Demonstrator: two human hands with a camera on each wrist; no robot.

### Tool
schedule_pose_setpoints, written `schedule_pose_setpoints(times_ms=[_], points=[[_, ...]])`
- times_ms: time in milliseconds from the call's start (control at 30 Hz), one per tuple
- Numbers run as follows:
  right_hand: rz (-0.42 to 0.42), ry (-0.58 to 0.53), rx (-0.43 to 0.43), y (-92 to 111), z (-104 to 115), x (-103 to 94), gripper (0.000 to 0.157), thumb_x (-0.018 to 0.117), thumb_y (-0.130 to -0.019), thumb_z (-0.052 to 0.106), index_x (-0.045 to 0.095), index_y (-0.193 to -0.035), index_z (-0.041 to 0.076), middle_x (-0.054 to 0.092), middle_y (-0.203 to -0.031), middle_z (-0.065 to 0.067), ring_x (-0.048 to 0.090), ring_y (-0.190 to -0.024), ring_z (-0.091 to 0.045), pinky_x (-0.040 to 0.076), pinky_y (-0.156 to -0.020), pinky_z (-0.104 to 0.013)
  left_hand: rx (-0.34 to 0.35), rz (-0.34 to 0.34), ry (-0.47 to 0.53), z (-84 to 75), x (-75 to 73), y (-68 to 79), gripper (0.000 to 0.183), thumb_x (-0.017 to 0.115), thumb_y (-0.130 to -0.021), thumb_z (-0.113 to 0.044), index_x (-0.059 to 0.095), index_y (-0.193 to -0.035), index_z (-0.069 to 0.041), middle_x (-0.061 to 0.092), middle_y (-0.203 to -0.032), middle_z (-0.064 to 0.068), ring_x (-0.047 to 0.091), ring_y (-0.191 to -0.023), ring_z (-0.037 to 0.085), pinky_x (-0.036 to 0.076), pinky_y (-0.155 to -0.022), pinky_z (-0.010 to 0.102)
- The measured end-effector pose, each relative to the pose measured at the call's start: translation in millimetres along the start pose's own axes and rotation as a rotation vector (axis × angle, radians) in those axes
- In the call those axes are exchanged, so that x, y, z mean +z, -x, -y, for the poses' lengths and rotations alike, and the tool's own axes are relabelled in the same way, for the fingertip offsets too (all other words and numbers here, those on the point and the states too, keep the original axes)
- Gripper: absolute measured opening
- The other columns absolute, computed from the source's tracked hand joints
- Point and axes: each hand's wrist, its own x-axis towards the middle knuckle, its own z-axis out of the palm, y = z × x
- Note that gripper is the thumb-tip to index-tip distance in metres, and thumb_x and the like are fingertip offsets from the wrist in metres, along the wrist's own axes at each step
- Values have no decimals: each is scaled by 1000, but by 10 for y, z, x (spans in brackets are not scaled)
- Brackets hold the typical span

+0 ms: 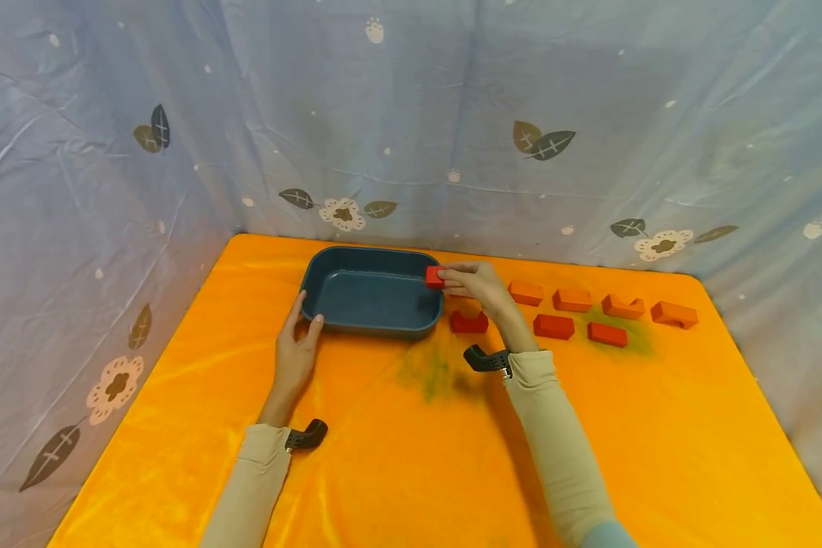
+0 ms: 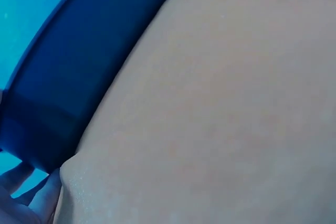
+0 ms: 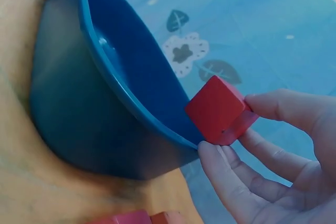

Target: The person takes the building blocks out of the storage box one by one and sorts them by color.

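A dark blue rectangular basin (image 1: pixel 371 332) stands on the yellow-covered table. At its near left corner my left hand (image 1: pixel 294 358) touches the outside, thumb on the front wall and fingers along the left side. Between the thumb and fingertips of my right hand (image 1: pixel 476 283) a red toy block (image 3: pixel 216 109) is pinched. The block is at the basin's right rim, level with the top edge in the right wrist view. Closest to the right hand on the table is a red block with a curved notch (image 1: pixel 469 323). The left wrist view shows the basin wall (image 2: pixel 79 61) and part of the hand.
Right of the basin, red blocks (image 1: pixel 554 326) lie in a front row and orange blocks (image 1: pixel 571 300) in a row behind, some with curved cutouts. My right forearm crosses the table in front of them. A patterned curtain (image 1: pixel 411 152) hangs behind the table.
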Motion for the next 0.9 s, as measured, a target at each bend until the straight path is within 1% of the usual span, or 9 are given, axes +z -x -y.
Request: schedule_pose_setpoints(times_ms=[133,167,267,367,400,533,667,767,900], points=[[-2,-1,1,54,6,-56,44,64,-96,16,56,-131,-10,59,-129,-26,66,-103,-28,48,-98,-45,-18,20,27,-187,-24,46,59,55,-102,-19,30,-155,-15,24,-160,5,19,-147,25,17,-118,46],[-3,2,0,65,8,-73,44,64,-96,17,56,-131,-10,59,-129,-26,66,-104,-29,48,-98,-44,-10,20,26,-192,-23,48,59,55,-102,-19,30,-155,-14,25,-160,5,19,-147,25,17,-118,46],[-5,4,0,105,13,-139,42,62,-97,15,56,-130,-11,57,-132,-26,64,-107,-32,47,-99,-45,-1,18,24,-164,-14,42,59,54,-102,-20,30,-155,-14,24,-160,5,19,-147,25,17,-118,46],[-7,18,5,140,8,-249,42,60,-98,14,55,-131,-11,55,-134,-26,62,-111,-35,46,-100,-45,16,6,19,-27,8,8,59,55,-102,-24,31,-155,-19,25,-160,1,19,-147,22,17,-119,45],[-9,22,9,154,3,-295,43,60,-98,15,54,-132,-11,54,-135,-27,62,-111,-34,45,-101,-46,12,7,19,-18,12,2,59,55,-102,-23,31,-155,-20,25,-160,1,19,-147,21,17,-119,45],[-33,60,25,235,-27,-500,48,60,-98,18,51,-136,-10,52,-138,-26,65,-105,-25,43,-103,-46,23,-4,6,37,25,-4,59,56,-101,-28,32,-154,-25,28,-159,-4,21,-146,16,20,-118,41],[-50,71,34,336,-94,-714,53,61,-98,22,47,-139,-9,48,-141,-26,64,-107,-24,42,-104,-46,23,-18,-13,45,18,-7,58,56,-101,-30,33,-154,-25,29,-158,-4,22,-146,16,21,-118,42],[-66,87,46,418,-173,-885,57,61,-98,25,46,-140,-10,46,-144,-26,66,-104,-19,42,-104,-42,22,-17,-17,42,14,-9,59,56,-101,-30,33,-154,-25,28,-159,-3,22,-146,18,19,-118,43],[-93,57,63,555,-294,-1115,59,59,-99,27,43,-140,-13,40,-147,-27,66,-93,-5,44,-101,-36,15,-8,-10,31,13,-8,59,56,-101,-31,32,-155,-25,27,-159,-4,21,-147,17,19,-118,43]])
